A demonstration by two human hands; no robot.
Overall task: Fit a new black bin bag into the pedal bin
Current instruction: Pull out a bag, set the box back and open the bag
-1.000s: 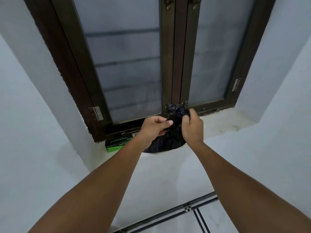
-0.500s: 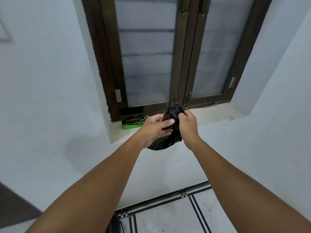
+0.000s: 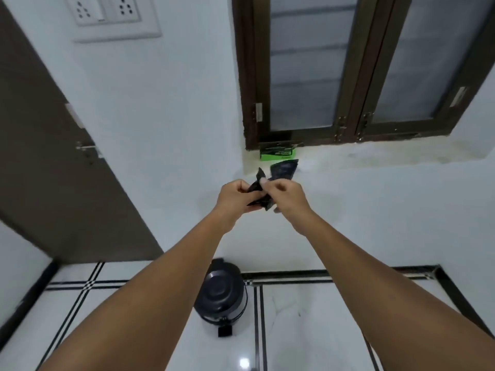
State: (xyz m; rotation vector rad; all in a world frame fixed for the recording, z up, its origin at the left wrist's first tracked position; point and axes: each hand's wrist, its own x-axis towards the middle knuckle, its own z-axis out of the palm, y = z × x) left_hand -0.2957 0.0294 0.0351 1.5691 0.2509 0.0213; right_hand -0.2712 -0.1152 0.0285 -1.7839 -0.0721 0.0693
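Note:
A folded black bin bag (image 3: 284, 170) is pinched between both hands at chest height, in front of the white wall. My left hand (image 3: 235, 195) grips its left part and my right hand (image 3: 288, 195) grips its right part; a flap of bag sticks up above the right fingers. The black pedal bin (image 3: 223, 297) stands on the floor below my forearms, against the wall, its lid closed and its pedal facing me.
A green box (image 3: 277, 154) lies on the window sill (image 3: 375, 153) under a dark-framed window (image 3: 353, 76). A brown door (image 3: 53, 156) is at the left, with a socket panel (image 3: 107, 12) beside it. The floor is white tile with black lines (image 3: 258, 317).
My view has dropped and swung left, so the bin and door now show. My hands drew back from the sill with the bag, which looks smaller and more folded.

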